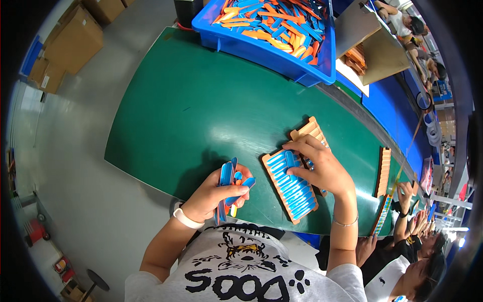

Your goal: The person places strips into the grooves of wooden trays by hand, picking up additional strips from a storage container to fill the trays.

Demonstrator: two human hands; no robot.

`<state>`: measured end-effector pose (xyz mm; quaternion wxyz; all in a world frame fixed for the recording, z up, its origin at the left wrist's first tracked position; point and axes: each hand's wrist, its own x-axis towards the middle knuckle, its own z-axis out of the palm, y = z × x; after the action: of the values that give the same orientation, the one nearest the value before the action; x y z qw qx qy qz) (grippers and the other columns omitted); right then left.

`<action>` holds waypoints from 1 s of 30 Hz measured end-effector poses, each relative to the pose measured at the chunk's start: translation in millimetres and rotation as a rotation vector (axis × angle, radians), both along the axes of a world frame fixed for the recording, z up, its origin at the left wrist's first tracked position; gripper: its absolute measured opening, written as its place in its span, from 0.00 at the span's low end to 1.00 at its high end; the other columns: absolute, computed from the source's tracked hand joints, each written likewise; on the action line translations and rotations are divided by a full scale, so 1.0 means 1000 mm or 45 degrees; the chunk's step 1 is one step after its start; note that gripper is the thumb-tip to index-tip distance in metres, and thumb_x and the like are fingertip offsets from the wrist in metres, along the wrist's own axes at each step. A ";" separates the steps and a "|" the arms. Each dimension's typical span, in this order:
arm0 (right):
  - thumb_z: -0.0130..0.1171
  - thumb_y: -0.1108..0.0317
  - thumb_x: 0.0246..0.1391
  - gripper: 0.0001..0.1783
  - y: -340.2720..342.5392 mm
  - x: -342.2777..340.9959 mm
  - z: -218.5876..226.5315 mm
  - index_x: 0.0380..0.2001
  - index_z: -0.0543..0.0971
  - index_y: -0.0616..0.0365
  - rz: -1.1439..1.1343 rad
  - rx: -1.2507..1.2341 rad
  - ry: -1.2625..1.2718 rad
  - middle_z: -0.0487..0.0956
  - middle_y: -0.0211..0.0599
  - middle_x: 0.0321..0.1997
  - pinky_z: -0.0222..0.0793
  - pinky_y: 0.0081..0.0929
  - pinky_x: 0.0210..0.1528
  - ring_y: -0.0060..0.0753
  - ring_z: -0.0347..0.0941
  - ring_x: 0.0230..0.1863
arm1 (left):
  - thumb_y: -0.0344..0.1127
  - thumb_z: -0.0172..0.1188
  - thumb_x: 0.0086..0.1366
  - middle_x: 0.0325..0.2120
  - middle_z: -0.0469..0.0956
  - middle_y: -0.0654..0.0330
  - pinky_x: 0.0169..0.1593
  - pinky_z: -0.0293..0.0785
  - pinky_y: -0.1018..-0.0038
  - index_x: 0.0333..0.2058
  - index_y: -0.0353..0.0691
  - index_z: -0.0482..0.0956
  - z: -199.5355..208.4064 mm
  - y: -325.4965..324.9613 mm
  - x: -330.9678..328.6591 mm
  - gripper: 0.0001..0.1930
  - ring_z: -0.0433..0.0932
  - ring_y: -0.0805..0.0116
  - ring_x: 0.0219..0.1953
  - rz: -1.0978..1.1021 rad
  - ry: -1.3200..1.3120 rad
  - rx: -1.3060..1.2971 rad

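My left hand (217,191) is closed round a bunch of flat, round-ended blue and orange pieces (226,173), held above the near edge of the table. With thumb and finger my right hand (319,163) pinches one blue piece (290,159) over the upper end of a slotted orange tray (294,215). Rows of blue pieces (292,194) lie side by side in that tray. Just behind it, partly covered by my right hand, is a second orange tray (312,126); its far slots show bare, and some blue shows beside my fingers.
At the far side a blue bin (261,56) is heaped with loose blue and orange pieces. The green table (166,100) spreads left of the trays. On the right lie another orange tray (384,171) and a filled one (381,216), near co-workers' hands (404,196). Cardboard boxes (73,40) stand far left.
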<state>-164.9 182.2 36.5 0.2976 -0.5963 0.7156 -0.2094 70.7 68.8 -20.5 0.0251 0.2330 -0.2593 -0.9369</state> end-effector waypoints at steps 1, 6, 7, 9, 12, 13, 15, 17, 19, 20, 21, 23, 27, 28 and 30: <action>0.67 0.71 0.43 0.23 0.000 0.000 0.000 0.46 0.76 0.59 -0.031 0.000 -0.018 0.73 0.42 0.43 0.71 0.29 0.42 0.36 0.73 0.39 | 0.29 0.60 0.57 0.23 0.70 0.59 0.27 0.63 0.76 0.41 0.38 0.69 0.001 0.000 -0.001 0.14 0.68 0.72 0.23 0.005 0.001 -0.001; 0.66 0.71 0.45 0.17 0.005 -0.012 -0.005 0.41 0.77 0.59 -0.085 0.107 -0.229 0.76 0.35 0.31 0.69 0.24 0.35 0.28 0.73 0.31 | 0.30 0.60 0.57 0.22 0.69 0.60 0.27 0.63 0.76 0.41 0.39 0.69 0.001 -0.001 0.000 0.13 0.67 0.72 0.23 0.004 0.006 0.011; 0.66 0.71 0.45 0.15 0.007 -0.013 0.003 0.39 0.78 0.59 -0.141 0.064 -0.251 0.76 0.32 0.28 0.67 0.22 0.33 0.25 0.71 0.29 | 0.30 0.60 0.57 0.22 0.69 0.60 0.27 0.63 0.76 0.41 0.39 0.69 0.001 -0.001 0.000 0.13 0.67 0.72 0.23 0.007 0.005 0.011; 0.65 0.72 0.47 0.13 0.015 -0.021 0.003 0.38 0.77 0.58 -0.335 -0.038 -0.259 0.76 0.29 0.27 0.65 0.20 0.30 0.19 0.70 0.28 | 0.29 0.60 0.57 0.22 0.69 0.60 0.27 0.63 0.76 0.41 0.39 0.69 0.001 -0.001 0.000 0.13 0.67 0.72 0.23 0.004 0.021 0.017; 0.61 0.75 0.51 0.12 0.025 -0.046 -0.019 0.41 0.75 0.59 -0.731 -0.304 -0.348 0.76 0.26 0.29 0.65 0.18 0.30 0.17 0.70 0.29 | 0.29 0.60 0.57 0.22 0.69 0.60 0.27 0.63 0.76 0.41 0.39 0.69 0.003 0.000 -0.001 0.13 0.68 0.72 0.23 -0.006 -0.007 -0.006; 0.59 0.75 0.53 0.10 0.023 -0.049 -0.023 0.39 0.75 0.62 -0.882 -0.329 -0.507 0.75 0.27 0.28 0.65 0.16 0.30 0.17 0.70 0.28 | 0.29 0.60 0.57 0.22 0.69 0.60 0.27 0.63 0.76 0.41 0.39 0.69 0.003 0.000 -0.002 0.13 0.68 0.72 0.23 -0.009 -0.003 -0.004; 0.60 0.74 0.52 0.09 0.027 -0.051 -0.033 0.37 0.75 0.63 -0.979 -0.312 -0.527 0.75 0.28 0.28 0.66 0.16 0.31 0.17 0.70 0.27 | 0.28 0.60 0.57 0.22 0.69 0.60 0.27 0.63 0.76 0.40 0.39 0.69 0.004 -0.001 -0.003 0.13 0.67 0.73 0.22 -0.037 -0.031 -0.059; 0.65 0.70 0.49 0.12 0.030 -0.052 -0.045 0.35 0.75 0.64 -1.041 -0.185 -0.338 0.76 0.31 0.28 0.68 0.19 0.33 0.19 0.69 0.27 | 0.30 0.61 0.57 0.24 0.71 0.60 0.28 0.66 0.77 0.42 0.39 0.69 -0.001 -0.001 0.000 0.14 0.70 0.73 0.24 -0.035 0.002 -0.043; 0.66 0.69 0.47 0.14 0.028 -0.045 -0.045 0.35 0.76 0.63 -0.978 -0.195 -0.200 0.76 0.31 0.28 0.69 0.21 0.33 0.21 0.69 0.29 | 0.31 0.62 0.57 0.26 0.74 0.59 0.30 0.69 0.79 0.43 0.38 0.70 -0.001 -0.001 -0.001 0.16 0.73 0.74 0.25 -0.040 0.037 -0.024; 0.67 0.68 0.46 0.15 0.026 -0.040 -0.044 0.36 0.76 0.63 -0.916 -0.207 -0.062 0.76 0.31 0.28 0.69 0.22 0.34 0.23 0.69 0.30 | 0.29 0.61 0.57 0.24 0.71 0.60 0.28 0.66 0.77 0.41 0.39 0.69 0.002 -0.001 -0.002 0.14 0.71 0.73 0.24 -0.025 0.009 -0.022; 0.68 0.69 0.43 0.17 0.024 -0.038 -0.044 0.37 0.76 0.61 -0.909 -0.197 -0.002 0.76 0.33 0.33 0.70 0.26 0.37 0.27 0.70 0.34 | 0.27 0.60 0.56 0.23 0.69 0.60 0.27 0.63 0.76 0.40 0.39 0.68 0.004 -0.001 -0.003 0.13 0.68 0.72 0.22 -0.012 -0.019 -0.021; 0.68 0.69 0.43 0.17 0.019 -0.029 -0.034 0.38 0.76 0.61 -0.850 -0.195 0.081 0.76 0.34 0.36 0.70 0.26 0.38 0.28 0.70 0.35 | 0.27 0.60 0.56 0.22 0.69 0.61 0.27 0.63 0.76 0.40 0.39 0.68 0.003 -0.001 -0.002 0.13 0.68 0.72 0.22 -0.005 -0.018 -0.012; 0.67 0.71 0.43 0.18 0.027 -0.030 -0.028 0.39 0.76 0.60 -0.829 -0.160 -0.025 0.75 0.35 0.41 0.69 0.28 0.41 0.30 0.70 0.38 | 0.26 0.60 0.55 0.23 0.69 0.61 0.27 0.63 0.76 0.39 0.39 0.68 0.005 0.000 0.000 0.14 0.68 0.72 0.23 0.002 -0.002 -0.063; 0.67 0.72 0.43 0.18 0.031 -0.030 -0.027 0.40 0.75 0.60 -0.835 -0.162 -0.125 0.75 0.35 0.41 0.69 0.28 0.41 0.31 0.69 0.39 | 0.26 0.60 0.55 0.23 0.69 0.61 0.27 0.63 0.76 0.39 0.39 0.68 0.006 0.001 0.000 0.14 0.68 0.72 0.23 0.001 0.002 -0.066; 0.67 0.73 0.42 0.19 0.034 -0.032 -0.029 0.40 0.75 0.60 -0.844 -0.165 -0.065 0.75 0.35 0.41 0.69 0.28 0.41 0.30 0.69 0.40 | 0.26 0.61 0.54 0.22 0.69 0.62 0.27 0.64 0.76 0.36 0.38 0.69 0.005 0.002 0.000 0.13 0.69 0.73 0.23 0.009 -0.029 -0.055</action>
<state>-196.7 216.5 7.1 0.1925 -0.3434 0.8481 -0.3547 70.7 70.5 -15.2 0.0305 0.2439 -0.2789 -0.9283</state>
